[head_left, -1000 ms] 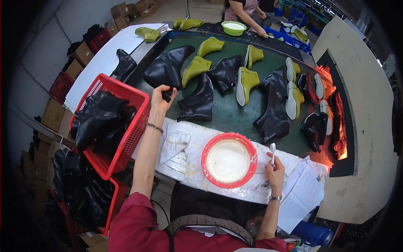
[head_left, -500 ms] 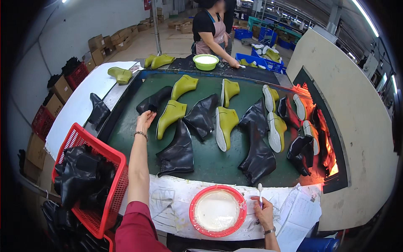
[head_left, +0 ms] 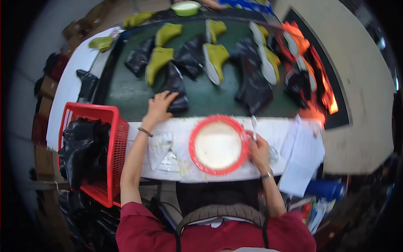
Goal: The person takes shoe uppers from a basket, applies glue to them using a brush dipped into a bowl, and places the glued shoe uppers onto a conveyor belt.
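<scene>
While your left hand (head_left: 160, 107), fingers spread, touches the black boot (head_left: 175, 85) on the green belt (head_left: 126, 95), your right hand (head_left: 259, 153) grips the brush (head_left: 254, 127) beside the red basin (head_left: 192, 145); knocking it could slop white liquid (head_left: 218, 145).

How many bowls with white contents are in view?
2. A red bowl on the white tabletop, beside the right hand; a green bowl beyond the far side of the green belt. More could be hidden in the dark, blurred edges.
</scene>
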Demonstrator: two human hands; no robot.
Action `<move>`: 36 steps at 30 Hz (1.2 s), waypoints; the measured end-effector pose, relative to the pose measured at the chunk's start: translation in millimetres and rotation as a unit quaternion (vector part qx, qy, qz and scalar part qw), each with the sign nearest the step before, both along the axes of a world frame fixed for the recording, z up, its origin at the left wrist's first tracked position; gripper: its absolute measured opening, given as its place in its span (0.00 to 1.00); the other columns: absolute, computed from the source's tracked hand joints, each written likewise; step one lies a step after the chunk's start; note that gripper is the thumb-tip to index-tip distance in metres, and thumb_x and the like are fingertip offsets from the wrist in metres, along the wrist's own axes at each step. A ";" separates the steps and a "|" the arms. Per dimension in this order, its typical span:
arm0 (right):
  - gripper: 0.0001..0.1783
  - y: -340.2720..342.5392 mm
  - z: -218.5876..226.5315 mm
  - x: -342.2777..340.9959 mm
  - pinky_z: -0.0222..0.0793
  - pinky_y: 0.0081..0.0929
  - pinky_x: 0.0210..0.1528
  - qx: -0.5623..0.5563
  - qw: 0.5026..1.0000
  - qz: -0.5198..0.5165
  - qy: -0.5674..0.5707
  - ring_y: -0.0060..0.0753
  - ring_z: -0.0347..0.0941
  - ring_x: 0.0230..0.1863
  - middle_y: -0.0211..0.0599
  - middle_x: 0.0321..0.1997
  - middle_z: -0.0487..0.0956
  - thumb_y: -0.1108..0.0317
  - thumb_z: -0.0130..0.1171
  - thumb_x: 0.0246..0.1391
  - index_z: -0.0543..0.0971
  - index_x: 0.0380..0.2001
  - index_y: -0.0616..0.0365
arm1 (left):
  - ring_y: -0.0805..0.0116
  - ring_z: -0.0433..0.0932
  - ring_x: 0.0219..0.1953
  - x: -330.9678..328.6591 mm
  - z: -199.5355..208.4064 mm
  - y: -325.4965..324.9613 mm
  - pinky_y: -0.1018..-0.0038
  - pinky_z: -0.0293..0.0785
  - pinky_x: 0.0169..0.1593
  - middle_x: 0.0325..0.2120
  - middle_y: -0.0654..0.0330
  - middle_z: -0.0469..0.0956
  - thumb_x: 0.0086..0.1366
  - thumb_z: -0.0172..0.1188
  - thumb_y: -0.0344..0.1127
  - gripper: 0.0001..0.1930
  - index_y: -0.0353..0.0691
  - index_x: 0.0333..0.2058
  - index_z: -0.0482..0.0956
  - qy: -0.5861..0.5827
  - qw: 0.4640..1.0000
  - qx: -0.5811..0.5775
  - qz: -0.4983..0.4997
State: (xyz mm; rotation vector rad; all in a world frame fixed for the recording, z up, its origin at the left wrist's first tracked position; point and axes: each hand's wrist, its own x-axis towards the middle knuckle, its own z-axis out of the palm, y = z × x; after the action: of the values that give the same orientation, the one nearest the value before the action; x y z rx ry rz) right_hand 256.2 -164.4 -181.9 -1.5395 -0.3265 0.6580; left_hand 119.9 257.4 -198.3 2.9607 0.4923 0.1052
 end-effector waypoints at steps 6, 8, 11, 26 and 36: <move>0.18 -22.4 -1.4 -11.0 0.60 0.14 0.24 -0.016 0.991 -0.091 -0.100 0.09 0.66 0.22 0.20 0.26 0.78 0.64 0.67 0.62 0.82 0.52 0.59 | 0.52 0.68 0.67 -52.8 30.8 -6.6 0.51 0.67 0.62 0.66 0.56 0.70 0.48 0.62 0.17 0.47 0.58 0.69 0.66 0.029 0.991 0.080 0.101; 0.23 -50.2 -5.8 7.7 0.71 0.19 0.31 -0.123 0.956 -0.149 -0.220 0.19 0.74 0.27 0.29 0.32 0.82 0.64 0.75 0.52 0.81 0.49 0.61 | 0.53 0.73 0.62 -70.9 49.9 -32.6 0.52 0.71 0.59 0.59 0.56 0.76 0.51 0.67 0.21 0.39 0.54 0.64 0.73 -0.124 0.989 0.035 0.071; 0.22 -121.9 -47.2 33.9 0.75 0.29 0.41 -0.209 0.902 -0.144 -0.349 0.36 0.78 0.38 0.42 0.41 0.82 0.65 0.78 0.46 0.81 0.42 0.64 | 0.51 0.80 0.50 -71.0 83.7 -89.9 0.59 0.72 0.56 0.47 0.54 0.83 0.54 0.67 0.24 0.22 0.43 0.50 0.83 -0.233 0.968 -0.096 -0.002; 0.18 -115.5 -34.6 80.9 0.63 0.44 0.31 -0.266 0.811 -0.152 -0.499 0.48 0.69 0.27 0.45 0.24 0.72 0.62 0.62 0.64 0.76 0.27 0.66 | 0.66 0.83 0.34 -238.9 181.5 -149.1 0.71 0.79 0.36 0.34 0.53 0.84 0.62 0.70 0.31 0.10 0.36 0.42 0.86 -0.460 0.820 -0.013 0.339; 0.15 -110.2 -6.1 73.4 0.66 0.39 0.33 -0.288 0.824 -0.147 -0.465 0.40 0.71 0.29 0.42 0.29 0.76 0.63 0.68 0.58 0.80 0.38 0.65 | 0.62 0.86 0.31 -308.6 138.8 -68.3 0.80 0.77 0.24 0.49 0.44 0.80 0.70 0.65 0.43 0.37 0.20 0.64 0.61 -0.460 0.611 -0.474 0.437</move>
State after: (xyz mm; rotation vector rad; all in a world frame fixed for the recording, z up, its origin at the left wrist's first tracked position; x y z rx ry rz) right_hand 329.7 -274.6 -188.1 -2.3790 -0.6326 -0.3447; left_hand -188.7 189.1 -59.5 1.1284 1.2075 1.0006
